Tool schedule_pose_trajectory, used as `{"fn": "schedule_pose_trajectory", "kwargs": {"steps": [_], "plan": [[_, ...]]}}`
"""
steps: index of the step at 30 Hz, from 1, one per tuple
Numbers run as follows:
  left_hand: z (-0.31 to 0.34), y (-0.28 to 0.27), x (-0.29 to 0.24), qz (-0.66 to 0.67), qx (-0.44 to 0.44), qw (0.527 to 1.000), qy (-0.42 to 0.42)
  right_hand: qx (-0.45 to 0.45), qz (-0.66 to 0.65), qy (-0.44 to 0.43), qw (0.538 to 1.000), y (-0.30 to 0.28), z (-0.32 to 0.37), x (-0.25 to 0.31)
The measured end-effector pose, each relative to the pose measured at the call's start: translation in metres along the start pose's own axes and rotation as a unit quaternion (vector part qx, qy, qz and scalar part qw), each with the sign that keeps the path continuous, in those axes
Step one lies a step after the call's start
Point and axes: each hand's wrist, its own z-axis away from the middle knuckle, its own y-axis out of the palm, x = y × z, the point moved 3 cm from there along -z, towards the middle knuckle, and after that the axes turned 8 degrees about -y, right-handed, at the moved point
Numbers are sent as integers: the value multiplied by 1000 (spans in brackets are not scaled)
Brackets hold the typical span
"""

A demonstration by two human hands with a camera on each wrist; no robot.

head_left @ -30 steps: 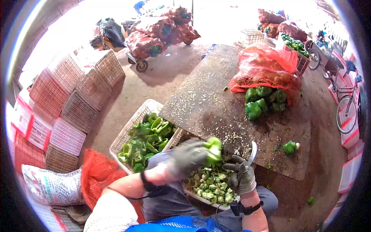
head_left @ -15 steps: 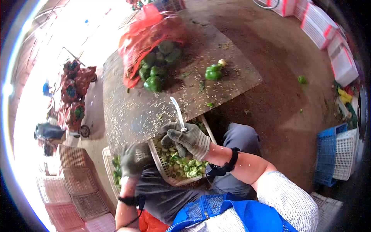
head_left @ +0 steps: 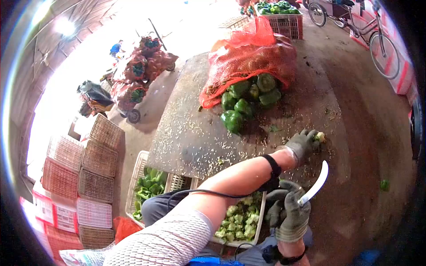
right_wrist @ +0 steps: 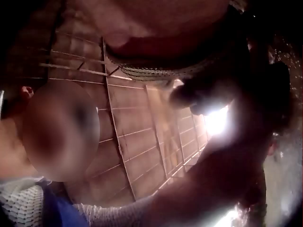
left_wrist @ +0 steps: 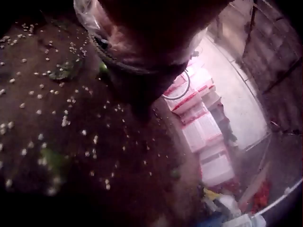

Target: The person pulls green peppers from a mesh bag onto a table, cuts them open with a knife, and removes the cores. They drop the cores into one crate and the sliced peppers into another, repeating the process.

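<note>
My gloved left hand (head_left: 301,145) reaches across to the right part of the table, its fingers curled over a green bell pepper. Most of that pepper is hidden; its pale core (head_left: 319,137) shows at the fingertips. My gloved right hand (head_left: 293,213) holds a knife with a curved blade (head_left: 317,182) pointing up, near the table's front edge. Under the left forearm, a white basket (head_left: 261,221) contains pale green pepper cores (head_left: 239,221). Further left, another basket (head_left: 132,195) holds cut green pepper pieces (head_left: 150,184).
On the table (head_left: 186,128), scattered with seeds, a red mesh sack (head_left: 253,57) spills whole green peppers (head_left: 232,120). Stacked crates (head_left: 95,186) stand at left, beyond them a cart of filled sacks (head_left: 133,77). A bicycle (head_left: 381,48) is at the back right.
My left hand let go of a cut pepper over the left basket, then crossed rightward to the pepper on the table. The right hand keeps the knife. The head view has swung about.
</note>
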Motion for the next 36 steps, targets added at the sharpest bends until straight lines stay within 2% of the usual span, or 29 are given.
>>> {"fn": "schedule_pose_trajectory", "kwargs": {"steps": [2, 5, 7, 10, 11, 12, 15, 16, 17, 18, 20, 22, 25, 26, 27, 29, 30, 33, 34, 36], "plan": [[-26, -10, 5, 143, 61, 972, -178, -6, 1, 33, 999, 1, -1, -1], [-26, -29, 7, 51, 87, 994, -41, -5, 34, 19, 999, -1, -4, -14], [-29, -12, 28, 105, 85, 987, -84, -4, 40, 23, 999, 2, -4, -17], [26, -23, 45, 281, 27, 956, -86, 10, 26, 32, 999, 11, -1, -15], [52, -29, 51, 356, 8, 930, -90, 13, 24, 36, 999, 15, 3, -14], [77, -26, 60, 558, 117, 808, -149, 17, 22, 36, 999, 18, 5, -15], [186, -59, 94, 617, 47, 749, -238, 33, 10, 53, 998, 25, 7, -30], [221, -64, 100, 672, 8, 702, -236, 45, 7, 67, 997, 29, 8, -37], [253, -67, 108, 732, 17, 646, -213, 56, 5, 81, 995, 33, 9, -45], [277, -55, 128, 688, -21, 707, -162, 82, 8, 79, 993, 38, 10, -55], [316, -54, 144, 713, -55, 692, -103, 92, 56, 101, 989, 50, 18, -79], [347, -85, 128, 841, -40, 534, -79, 126, 105, 128, 978, 72, 31, -87], [370, -116, 121, 848, -83, 519, -70, 159, 122, 163, 966, 84, 44, -119], [371, -113, 129, 814, -78, 574, -43, 165, 153, 143, 964, 91, 48, -125], [377, -107, 130, 839, -84, 532, -73, 163, 148, 143, 965, 98, 50, -130], [379, -92, 142, 838, -133, 514, -127, 157, 139, 144, 967, 108, 55, -141], [380, -91, 148, 825, -151, 527, -137, 185, 154, 100, 965, 107, 52, -154], [385, -95, 164, 778, -190, 573, -172, 198, 133, 132, 962, 121, 48, -162], [386, -93, 170, 760, -192, 592, -186, 173, 134, 190, 957, 124, 47, -161], [391, -95, 179, 716, -216, 633, -199, 205, 160, 159, 952, 127, 33, -177]]}}
